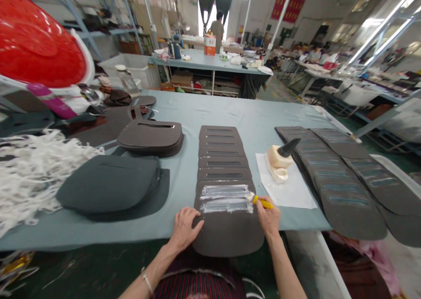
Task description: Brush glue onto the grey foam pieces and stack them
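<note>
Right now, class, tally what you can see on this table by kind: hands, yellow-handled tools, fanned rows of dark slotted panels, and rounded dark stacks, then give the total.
Hands (left hand, right hand): 2
Yellow-handled tool: 1
Fanned rows of dark slotted panels: 3
Rounded dark stacks: 2
Total: 8

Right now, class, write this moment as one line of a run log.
left hand: on dark grey panel | right hand: yellow-handled brush | panel: white glue streaks
</note>
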